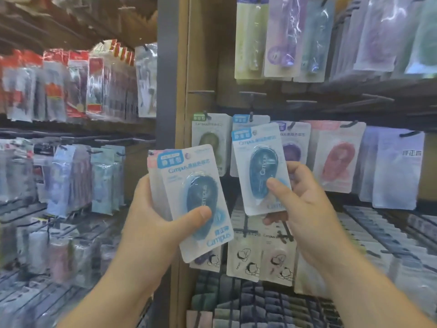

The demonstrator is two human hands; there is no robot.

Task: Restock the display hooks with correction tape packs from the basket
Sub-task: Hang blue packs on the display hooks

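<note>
My left hand [153,216] grips a small stack of blue Campus correction tape packs [189,190], thumb across the front one, with a pink-edged pack showing behind. My right hand [305,200] pinches a single blue correction tape pack [257,162] and holds it up in front of the display hooks. Its top edge sits just below the hook [250,117] that carries a matching blue pack. Beside it hang a green pack [209,138], a purple pack [293,147] and a pink pack [338,159]. The basket is out of view.
A wooden upright [182,91] splits the display. Left of it hang rows of blurred packaged stationery [71,91]. Above are longer packs [283,36] and two bare hooks [201,92]. Below hang white illustrated packs [246,256], with trays of small items [260,304] underneath.
</note>
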